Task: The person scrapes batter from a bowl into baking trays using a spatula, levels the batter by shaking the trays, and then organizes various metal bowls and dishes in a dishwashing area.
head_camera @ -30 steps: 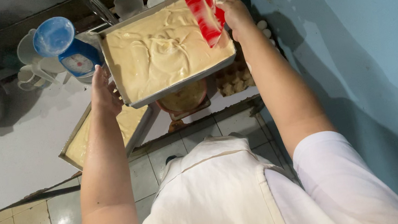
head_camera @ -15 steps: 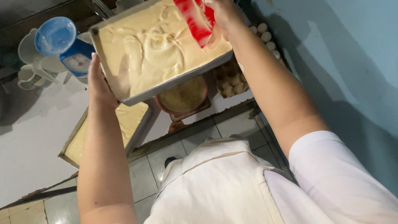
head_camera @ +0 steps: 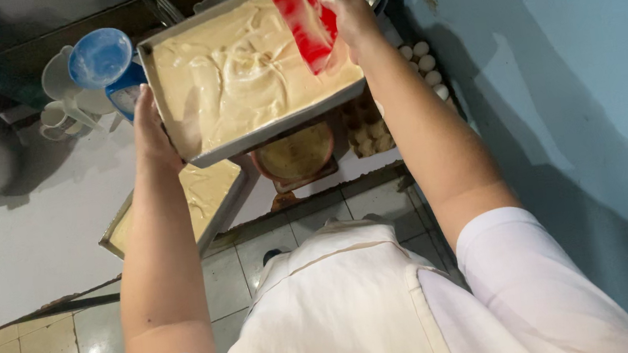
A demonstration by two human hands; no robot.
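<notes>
spreading the batter is the step in hand, i judge. the left hand (head_camera: pixel 152 136) grips the near left corner of the metal baking tray (head_camera: pixel 276 129), held up in the upper middle of the frame, above the worktop (head_camera: pixel 41 226). the right hand (head_camera: pixel 351 14) is closed on a red scraper (head_camera: pixel 302 14) that touches the batter (head_camera: pixel 245 69) at the upper right. the batter looks pale, thick and wavy, so the next move calls for light, even strokes toward the corners. a second filled tray (head_camera: pixel 208 193) lies below.
</notes>
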